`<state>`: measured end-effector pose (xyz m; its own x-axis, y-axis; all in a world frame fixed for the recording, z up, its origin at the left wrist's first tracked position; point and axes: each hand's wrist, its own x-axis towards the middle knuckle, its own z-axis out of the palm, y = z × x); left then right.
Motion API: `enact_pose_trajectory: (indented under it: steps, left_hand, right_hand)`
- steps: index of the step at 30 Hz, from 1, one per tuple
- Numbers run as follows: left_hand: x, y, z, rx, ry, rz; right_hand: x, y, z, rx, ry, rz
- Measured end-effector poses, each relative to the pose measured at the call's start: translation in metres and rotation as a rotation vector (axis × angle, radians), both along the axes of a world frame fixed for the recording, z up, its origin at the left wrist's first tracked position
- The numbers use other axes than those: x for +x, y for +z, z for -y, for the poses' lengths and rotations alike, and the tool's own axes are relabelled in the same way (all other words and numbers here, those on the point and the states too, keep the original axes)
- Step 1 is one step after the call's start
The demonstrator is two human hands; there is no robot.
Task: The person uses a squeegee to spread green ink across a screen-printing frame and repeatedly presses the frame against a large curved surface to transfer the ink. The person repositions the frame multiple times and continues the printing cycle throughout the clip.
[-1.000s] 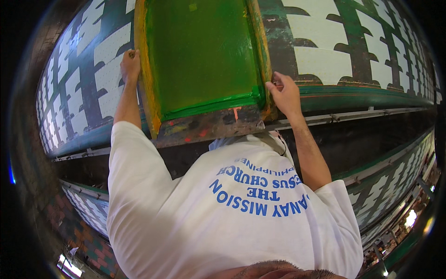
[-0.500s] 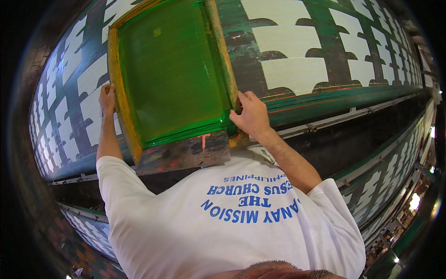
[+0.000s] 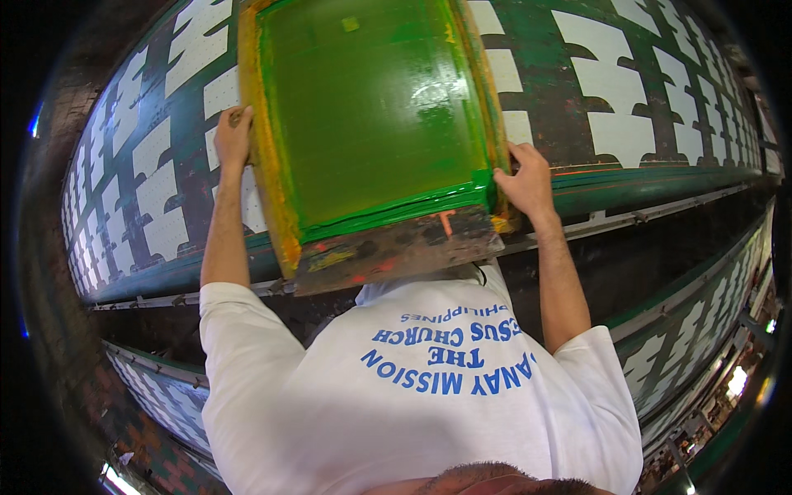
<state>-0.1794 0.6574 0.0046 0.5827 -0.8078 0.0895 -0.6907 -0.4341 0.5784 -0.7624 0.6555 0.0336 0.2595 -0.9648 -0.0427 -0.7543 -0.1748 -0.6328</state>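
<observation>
A screen-printing frame (image 3: pixel 371 124) with green mesh and yellow-stained wooden sides spans the space between my arms. Bright green ink lies along the near edge of its mesh. My left hand (image 3: pixel 233 136) is closed on the left side of the frame, and my right hand (image 3: pixel 528 181) grips the right side near the closest corner. Some fingertips of both hands are hidden by the frame. A dark, paint-spotted board (image 3: pixel 396 250) runs along its near end, just in front of my shirt.
Beneath the frame is a long green-stained printing table (image 3: pixel 549 91) with rows of white cut fabric pieces (image 3: pixel 606 82). A metal rail (image 3: pixel 643 217) follows its near edge, beyond a dark gap. Another table with white pieces (image 3: pixel 660 351) stands at the lower right.
Both hands have moved to the right with the frame. It covers fabric pieces that showed at its right before, and pieces at its left are now exposed.
</observation>
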Motion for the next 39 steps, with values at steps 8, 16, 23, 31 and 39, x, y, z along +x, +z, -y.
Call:
enact_pose_trajectory:
  steps: [8,16,23,31,39]
  left_hand:
    - [-0.148,-0.009,0.027,-0.025,0.032,0.025]
    - [-0.172,-0.021,0.036,0.002,0.083,0.093]
    - [-0.180,-0.024,0.041,0.136,0.054,0.032]
    - [-0.168,-0.030,0.043,0.257,-0.060,0.084]
    - [-0.167,-0.032,0.037,0.269,-0.155,0.212]
  right_hand:
    - [-0.127,-0.022,0.030,0.062,-0.036,0.011]
    - [-0.149,-0.039,0.025,0.045,0.002,0.034]
    - [-0.143,-0.032,0.024,0.003,0.003,-0.034]
    - [-0.063,0.034,-0.021,0.170,0.608,0.181]
    - [0.006,0.040,-0.071,0.154,0.985,-0.211]
